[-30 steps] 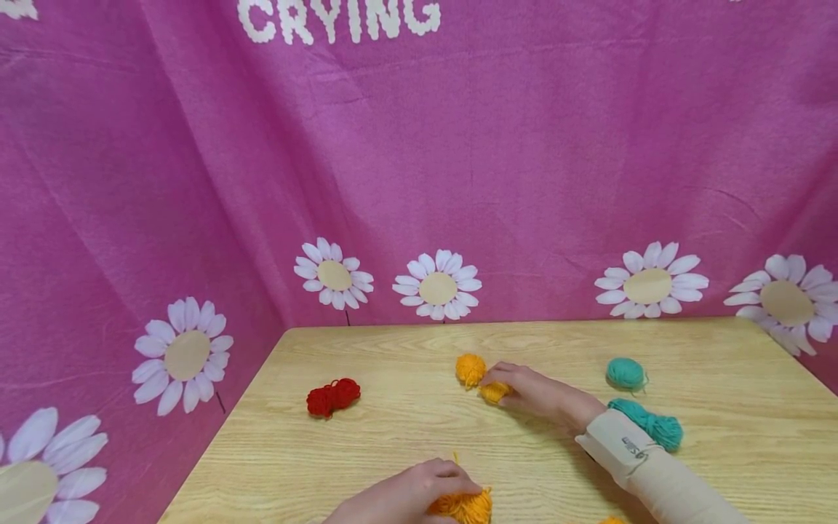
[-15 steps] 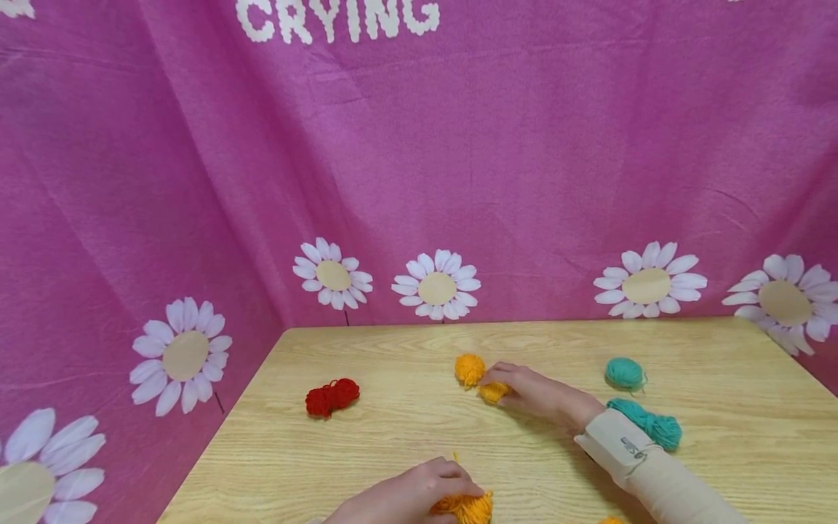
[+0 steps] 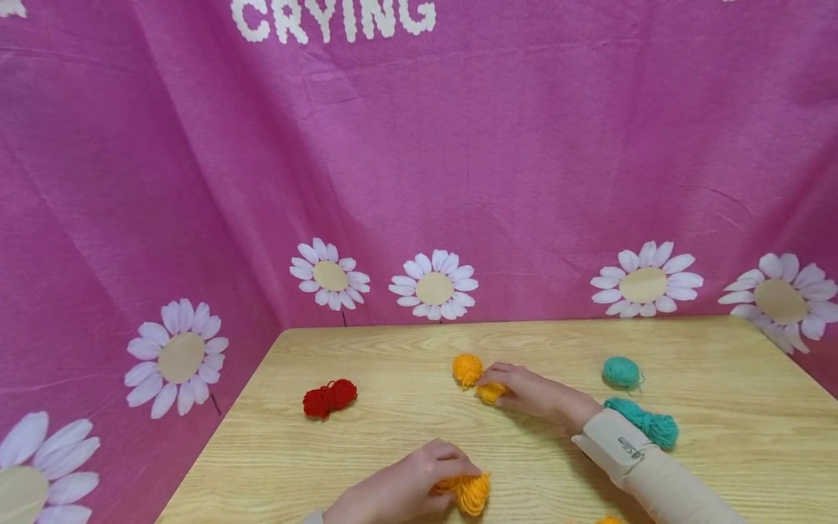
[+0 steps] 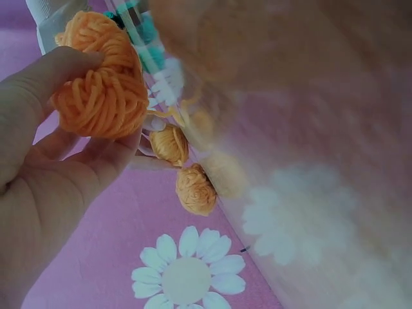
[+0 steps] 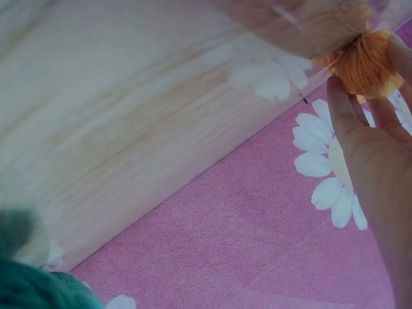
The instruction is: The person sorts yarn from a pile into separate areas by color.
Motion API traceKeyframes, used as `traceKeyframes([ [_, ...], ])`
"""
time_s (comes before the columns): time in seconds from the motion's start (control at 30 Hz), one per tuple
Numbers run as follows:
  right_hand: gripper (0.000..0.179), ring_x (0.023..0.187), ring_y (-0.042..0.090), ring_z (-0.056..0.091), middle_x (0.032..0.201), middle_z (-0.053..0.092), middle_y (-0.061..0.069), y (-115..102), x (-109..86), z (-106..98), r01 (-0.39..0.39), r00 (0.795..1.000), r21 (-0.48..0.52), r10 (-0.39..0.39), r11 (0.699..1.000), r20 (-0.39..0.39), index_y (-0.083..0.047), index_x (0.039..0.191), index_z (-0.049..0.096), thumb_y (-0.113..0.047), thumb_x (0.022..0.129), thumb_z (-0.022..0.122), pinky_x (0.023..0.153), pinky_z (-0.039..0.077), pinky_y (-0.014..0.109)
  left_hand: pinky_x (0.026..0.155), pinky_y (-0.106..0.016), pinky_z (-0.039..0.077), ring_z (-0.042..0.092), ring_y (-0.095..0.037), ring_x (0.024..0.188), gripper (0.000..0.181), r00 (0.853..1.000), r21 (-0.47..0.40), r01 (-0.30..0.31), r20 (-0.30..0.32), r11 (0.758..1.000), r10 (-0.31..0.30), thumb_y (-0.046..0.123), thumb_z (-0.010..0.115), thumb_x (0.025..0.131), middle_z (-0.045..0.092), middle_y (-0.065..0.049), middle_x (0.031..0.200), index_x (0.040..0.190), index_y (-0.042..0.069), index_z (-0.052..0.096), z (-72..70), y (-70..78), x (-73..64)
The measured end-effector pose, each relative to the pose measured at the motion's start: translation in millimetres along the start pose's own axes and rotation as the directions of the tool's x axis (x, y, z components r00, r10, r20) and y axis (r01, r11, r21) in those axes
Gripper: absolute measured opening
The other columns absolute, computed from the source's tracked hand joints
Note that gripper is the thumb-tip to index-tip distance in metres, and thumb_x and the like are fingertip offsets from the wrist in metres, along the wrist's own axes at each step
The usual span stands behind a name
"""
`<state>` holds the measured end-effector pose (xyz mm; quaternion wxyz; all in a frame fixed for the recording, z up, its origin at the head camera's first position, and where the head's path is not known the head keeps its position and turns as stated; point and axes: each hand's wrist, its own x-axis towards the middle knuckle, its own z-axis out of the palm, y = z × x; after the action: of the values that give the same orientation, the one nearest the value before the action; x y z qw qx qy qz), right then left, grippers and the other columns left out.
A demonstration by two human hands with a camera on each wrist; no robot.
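Observation:
My left hand grips an orange yarn bundle near the front of the table; in the left wrist view the thumb lies across the bundle, fingers curled behind it. Farther back, my right hand holds a smaller orange yarn ball between thumb and fingers, also visible in the right wrist view as a yarn ball. Just left of it sits another round orange yarn ball. A loose strand trails from the left hand's bundle.
A red yarn bundle lies on the left of the wooden table. On the right are a teal yarn ball and a teal skein beside the right forearm. More orange yarn shows at the bottom edge. A pink daisy-print cloth hangs behind.
My left hand has moved slightly away from the front edge, with the orange yarn bundle in it. The right hand stays in place on its yarn ball.

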<state>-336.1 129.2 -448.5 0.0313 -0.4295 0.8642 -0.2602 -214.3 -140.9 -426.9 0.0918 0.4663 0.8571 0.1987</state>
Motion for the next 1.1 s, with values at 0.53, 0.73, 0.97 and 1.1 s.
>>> traceKeyframes([
  [0.53, 0.033, 0.123, 0.029, 0.055, 0.131, 0.060, 0.008, 3, -0.9, 1, -0.042, 0.999, 0.022, 0.042, 0.999, 0.006, -0.012, 0.126, 0.061, -0.003, 0.094, 0.060, 0.106, 0.045, 0.050, 0.102, -0.022, 0.048, 0.051, -0.003, 0.120, 0.042, 0.980, -0.004, 0.175, -0.095, 0.985, -0.175, 0.013, 0.061, 0.096, 0.056, 0.013, 0.131, 0.134, 0.033, 0.058, -5.5, -18.5, 20.4],
  [0.73, 0.033, 0.124, 0.029, 0.054, 0.133, 0.059, 0.008, 2, -0.7, 2, -0.050, 0.999, 0.023, 0.050, 0.998, 0.010, -0.013, 0.126, 0.061, -0.004, 0.095, 0.059, 0.106, 0.044, 0.051, 0.106, -0.026, 0.047, 0.049, -0.004, 0.123, 0.047, 0.973, -0.011, 0.210, -0.101, 0.978, -0.210, 0.013, 0.061, 0.096, 0.053, 0.013, 0.136, 0.136, 0.036, 0.054, -8.5, -23.3, 24.0],
  [0.97, 0.033, 0.122, 0.029, 0.056, 0.131, 0.061, 0.008, 4, 0.1, 3, -0.024, 1.000, -0.002, 0.024, 1.000, 0.000, -0.011, 0.125, 0.061, -0.002, 0.094, 0.060, 0.105, 0.046, 0.049, 0.106, -0.027, 0.047, 0.051, -0.008, 0.122, 0.045, 0.978, 0.031, 0.162, -0.136, 0.986, -0.156, 0.010, 0.063, 0.095, 0.057, 0.008, 0.133, 0.136, 0.027, 0.056, -11.6, -35.4, 34.2],
  [1.1, 0.033, 0.121, 0.027, 0.056, 0.130, 0.061, 0.006, 5, 0.2, 2, -0.023, 1.000, -0.007, 0.024, 1.000, 0.008, -0.012, 0.125, 0.061, -0.002, 0.093, 0.061, 0.104, 0.046, 0.048, 0.104, -0.025, 0.048, 0.053, -0.010, 0.119, 0.043, 0.982, 0.079, 0.121, -0.158, 0.989, -0.107, 0.007, 0.065, 0.093, 0.060, 0.005, 0.129, 0.133, 0.022, 0.060, -12.8, -42.9, 40.2],
])
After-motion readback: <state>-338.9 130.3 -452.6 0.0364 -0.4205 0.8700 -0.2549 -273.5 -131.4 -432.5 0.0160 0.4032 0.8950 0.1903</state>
